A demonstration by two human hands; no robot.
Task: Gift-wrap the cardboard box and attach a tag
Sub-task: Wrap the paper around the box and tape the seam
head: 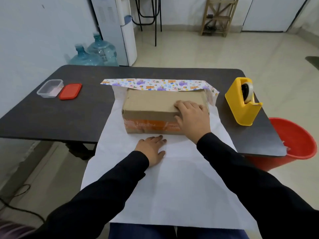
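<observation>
The cardboard box (151, 104) lay on the white underside of the wrapping paper (172, 187), toward the sheet's far end, on the dark table (69, 118). Nearest the person, a long stretch of that sheet hung unsupported off the table's near edge over the lap. A tug or a knee there could have dragged it askew or creased it.

Farther in, the left hand (151, 149) lay flat on the paper just before the box, fingers spread, gripping nothing. Had it lifted, the sheet might have slid. The right hand (191, 116) rested over the box's near top edge at its right end, fingers straight along the top and thumb down the front face, pressing rather than clutching. A push from that one end could have turned the box out of square with the paper.

Beyond the box, the paper's patterned far edge folded loosely onto the top, untaped, and would probably have sprung back. The tape dispenser (241, 102) stood to the right, near the table's edge above a red bucket (296, 140), where a careless reach might have knocked it off. No tag could be made out.
</observation>
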